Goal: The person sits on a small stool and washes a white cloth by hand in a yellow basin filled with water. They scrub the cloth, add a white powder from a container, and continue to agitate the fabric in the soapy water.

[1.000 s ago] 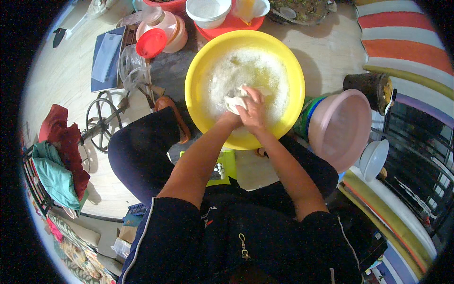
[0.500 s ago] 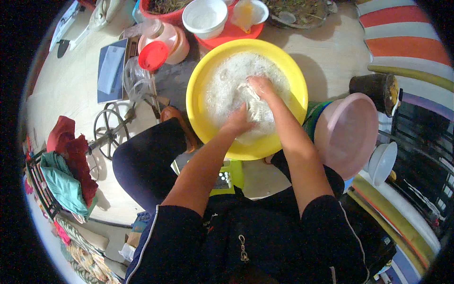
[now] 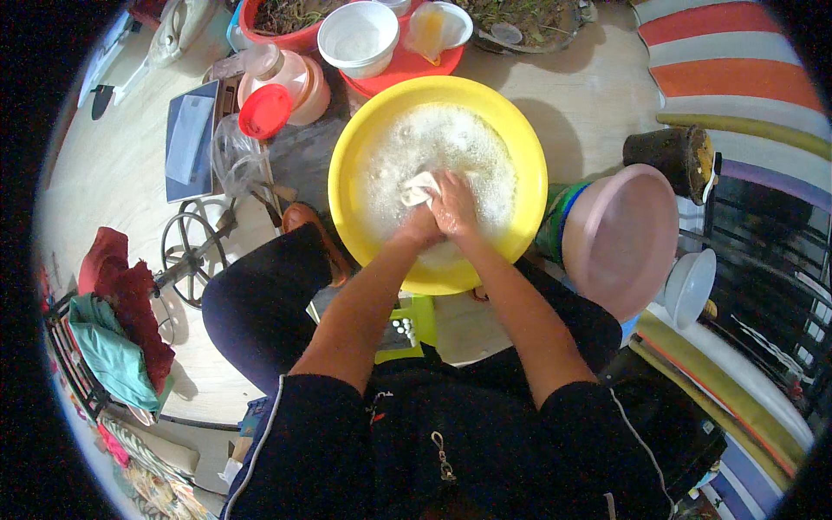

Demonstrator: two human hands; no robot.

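Observation:
A round yellow basin (image 3: 345, 186) holds water covered in white suds (image 3: 451, 130). Over the suds, both hands meet on a bunched white cloth (image 3: 419, 188). My right hand (image 3: 454, 206) is closed on the cloth from the right side. Pressed against it from the lower left, my left hand (image 3: 422, 227) is closed on the cloth too; its fingertips are partly hidden behind the right hand. Part of the cloth pokes out above the fingers, and the rest is hidden in the hands.
A pink tub (image 3: 626, 243) leans to the right, beside a pale bowl (image 3: 693, 289). Beyond the basin are a white bowl (image 3: 358, 39) on a red lid (image 3: 407, 71) and a peach container (image 3: 305, 91). Below the basin is a green stool (image 3: 423, 322). Folded clothes (image 3: 108, 347) lie far left.
My hands have come together and drawn nearer to me, gathering the cloth into a bunch. The right hand moved down and left from the far side. The whole view shifted slightly.

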